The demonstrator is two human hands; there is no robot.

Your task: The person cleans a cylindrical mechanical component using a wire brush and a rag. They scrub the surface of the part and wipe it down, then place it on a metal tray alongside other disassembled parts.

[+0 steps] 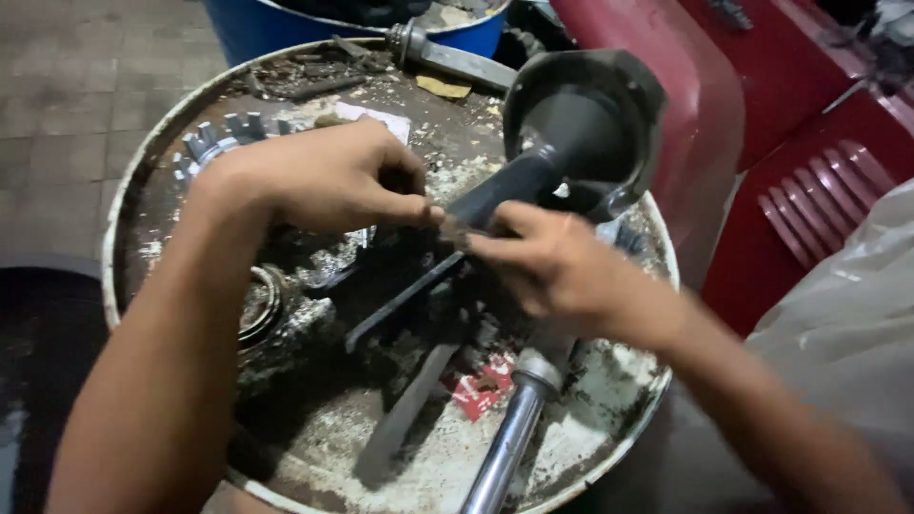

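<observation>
both hands meet over the top of a grimy drum, its round lid caked with rust, grit and pale flakes. the left hand has thumb and forefinger pinched shut on a small dark piece, too small and blurred to tell what it is. the right hand comes in from the other side with its fingertips closed on the same piece, so the two grips touch there. just behind them lies a dark grey housing: a narrow tube widening into a flared, bell-shaped flange, smooth and dull, its mouth turned away toward the red bodywork. the piece sits right at the narrow end of that tube. below the hands a shiny steel shaft runs toward the drum's near edge, beside a flat dark bar. a toothed gear lies behind the left wrist, and a bearing ring beneath the forearm.
</observation>
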